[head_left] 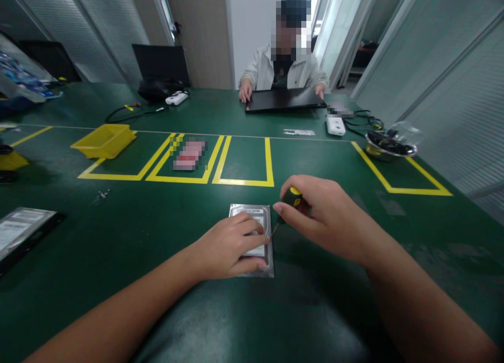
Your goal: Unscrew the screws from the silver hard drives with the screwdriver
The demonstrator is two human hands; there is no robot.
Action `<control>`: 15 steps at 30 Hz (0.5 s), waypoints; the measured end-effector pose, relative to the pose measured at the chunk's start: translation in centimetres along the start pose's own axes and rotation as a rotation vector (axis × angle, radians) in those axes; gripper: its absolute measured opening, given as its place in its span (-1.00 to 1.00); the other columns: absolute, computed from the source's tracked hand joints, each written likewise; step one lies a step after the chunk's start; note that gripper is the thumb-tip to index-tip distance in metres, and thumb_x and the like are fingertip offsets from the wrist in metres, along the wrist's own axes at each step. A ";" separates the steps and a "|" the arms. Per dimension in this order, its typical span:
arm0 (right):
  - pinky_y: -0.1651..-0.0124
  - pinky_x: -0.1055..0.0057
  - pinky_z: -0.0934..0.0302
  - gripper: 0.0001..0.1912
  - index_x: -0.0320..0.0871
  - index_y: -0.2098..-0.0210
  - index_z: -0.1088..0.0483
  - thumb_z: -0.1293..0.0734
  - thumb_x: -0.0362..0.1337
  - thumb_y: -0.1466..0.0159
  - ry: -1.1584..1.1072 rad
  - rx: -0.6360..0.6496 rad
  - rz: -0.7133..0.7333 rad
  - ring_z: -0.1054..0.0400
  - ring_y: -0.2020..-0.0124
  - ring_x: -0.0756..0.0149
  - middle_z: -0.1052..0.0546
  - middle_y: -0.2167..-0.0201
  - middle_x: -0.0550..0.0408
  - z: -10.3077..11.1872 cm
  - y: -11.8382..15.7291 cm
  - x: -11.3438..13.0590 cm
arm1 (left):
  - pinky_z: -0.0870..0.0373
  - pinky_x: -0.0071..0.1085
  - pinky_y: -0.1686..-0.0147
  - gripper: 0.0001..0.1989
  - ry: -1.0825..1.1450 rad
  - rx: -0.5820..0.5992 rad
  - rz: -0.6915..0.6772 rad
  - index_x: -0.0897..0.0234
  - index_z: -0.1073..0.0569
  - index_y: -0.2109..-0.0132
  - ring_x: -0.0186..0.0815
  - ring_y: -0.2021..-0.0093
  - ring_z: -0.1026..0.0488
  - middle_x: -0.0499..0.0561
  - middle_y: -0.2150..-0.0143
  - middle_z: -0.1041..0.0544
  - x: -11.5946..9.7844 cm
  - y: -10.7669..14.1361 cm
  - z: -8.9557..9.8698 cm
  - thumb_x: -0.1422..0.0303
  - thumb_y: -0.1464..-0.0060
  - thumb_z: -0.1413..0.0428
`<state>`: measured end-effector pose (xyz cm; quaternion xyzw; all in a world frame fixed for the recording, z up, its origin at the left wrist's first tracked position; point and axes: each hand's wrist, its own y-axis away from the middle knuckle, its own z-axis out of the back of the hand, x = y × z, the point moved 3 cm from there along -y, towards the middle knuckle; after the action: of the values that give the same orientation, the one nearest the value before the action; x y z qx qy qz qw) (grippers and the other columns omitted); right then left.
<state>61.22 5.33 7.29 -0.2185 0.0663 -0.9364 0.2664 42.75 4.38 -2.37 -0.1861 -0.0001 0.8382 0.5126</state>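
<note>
In front of me a silver hard drive (269, 263) with a white label lies on the green table. My left hand (236, 242) rests across it, fingers spread and apart, covering much of the label. My right hand (323, 211) is closed around the handle of a screwdriver (292, 196), black and yellow. Its thin shaft slants down to the drive's right edge, where the tip meets my left index fingertip. Whether the tip sits in a screw cannot be made out.
Yellow tape (244, 183) marks several areas. A yellow bin (104, 141) stands left, a metal bowl of dark parts (389, 145) right. Another drive (23, 226) lies at the left edge. Across the table, a person (258, 72) in a white jacket holds a black flat panel (285, 99).
</note>
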 end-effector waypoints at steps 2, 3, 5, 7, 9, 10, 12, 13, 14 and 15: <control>0.37 0.42 0.02 -0.80 -0.17 0.32 -0.36 -0.28 -0.16 -0.32 0.001 0.030 -0.022 -0.22 0.42 0.36 -0.40 0.45 0.13 0.2 0.0 -0.2 | -0.30 -0.13 -0.03 -0.56 0.005 -0.002 0.002 0.24 -0.47 -0.09 -0.09 0.01 -0.35 0.14 0.03 -0.46 0.0 0.0 0.0 0.05 -0.23 -0.04; 0.38 0.42 0.03 -0.79 -0.17 0.33 -0.35 -0.29 -0.15 -0.32 0.001 0.049 -0.043 -0.21 0.44 0.37 -0.39 0.46 0.14 0.3 0.0 -0.3 | -0.31 -0.14 -0.02 -0.55 0.009 0.001 0.004 0.24 -0.47 -0.09 -0.09 0.02 -0.35 0.14 0.04 -0.46 0.0 0.0 0.0 0.05 -0.23 -0.04; 0.41 0.42 0.06 -0.76 -0.16 0.35 -0.35 -0.30 -0.10 -0.31 0.000 0.089 -0.089 -0.19 0.47 0.39 -0.39 0.48 0.17 0.4 0.1 -0.5 | -0.31 -0.15 0.00 -0.55 0.018 0.007 0.004 0.25 -0.47 -0.09 -0.10 0.02 -0.35 0.14 0.04 -0.46 0.0 0.0 0.0 0.05 -0.23 -0.04; 0.42 0.42 0.07 -0.73 -0.15 0.35 -0.35 -0.30 -0.06 -0.31 0.005 0.117 -0.118 -0.18 0.48 0.40 -0.39 0.49 0.18 0.6 0.2 -0.5 | -0.31 -0.16 0.00 -0.56 0.023 0.008 0.004 0.25 -0.47 -0.09 -0.10 0.02 -0.35 0.14 0.03 -0.46 0.0 0.0 0.0 0.05 -0.24 -0.03; 0.41 0.41 0.07 -0.69 -0.15 0.35 -0.35 -0.28 -0.02 -0.32 0.017 0.126 -0.119 -0.18 0.47 0.39 -0.39 0.48 0.17 0.6 0.3 -0.4 | -0.30 -0.15 -0.02 -0.57 0.021 0.005 0.001 0.25 -0.47 -0.08 -0.09 0.01 -0.35 0.14 0.03 -0.46 0.0 0.0 0.0 0.06 -0.24 -0.03; 0.40 0.40 0.06 -0.66 -0.15 0.35 -0.36 -0.26 0.01 -0.33 0.018 0.123 -0.110 -0.19 0.46 0.38 -0.39 0.47 0.16 0.6 0.4 -0.2 | -0.29 -0.14 -0.03 -0.57 0.018 0.003 0.001 0.25 -0.47 -0.08 -0.09 0.01 -0.35 0.14 0.02 -0.46 0.0 0.0 0.0 0.06 -0.24 -0.03; 0.36 0.38 0.04 -0.60 -0.15 0.37 -0.37 -0.17 0.02 -0.39 0.002 0.100 -0.078 -0.20 0.42 0.35 -0.39 0.45 0.13 0.7 0.5 0.1 | -0.28 -0.13 -0.04 -0.56 0.011 0.002 0.000 0.25 -0.46 -0.09 -0.09 0.00 -0.35 0.14 0.01 -0.46 -0.1 0.1 0.0 0.06 -0.24 -0.03; 0.34 0.38 0.02 -0.56 -0.15 0.39 -0.38 -0.11 0.00 -0.42 -0.009 0.084 -0.057 -0.21 0.40 0.34 -0.39 0.45 0.12 0.7 0.5 0.3 | -0.29 -0.13 -0.03 -0.56 0.011 0.003 0.001 0.24 -0.46 -0.09 -0.09 0.01 -0.35 0.13 0.01 -0.46 -0.1 0.1 0.0 0.05 -0.24 -0.03; 0.31 0.37 0.01 -0.54 -0.15 0.39 -0.39 -0.07 -0.03 -0.44 -0.018 0.068 -0.036 -0.22 0.39 0.34 -0.39 0.45 0.11 0.7 0.5 0.4 | -0.29 -0.14 -0.03 -0.56 0.011 0.004 0.003 0.24 -0.46 -0.10 -0.09 0.01 -0.35 0.13 0.01 -0.46 -0.1 0.1 0.0 0.05 -0.24 -0.02; 0.29 0.36 0.00 -0.54 -0.16 0.38 -0.40 -0.05 -0.06 -0.46 -0.024 0.053 -0.014 -0.22 0.37 0.33 -0.39 0.44 0.10 0.8 0.4 0.5 | -0.29 -0.14 -0.02 -0.55 0.013 0.004 0.006 0.23 -0.46 -0.10 -0.09 0.01 -0.35 0.13 0.01 -0.46 -0.1 0.1 0.0 0.05 -0.25 -0.02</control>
<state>61.40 4.69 8.06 -0.2229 0.0369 -0.9371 0.2661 42.66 4.22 -2.36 -0.1904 0.0055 0.8386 0.5103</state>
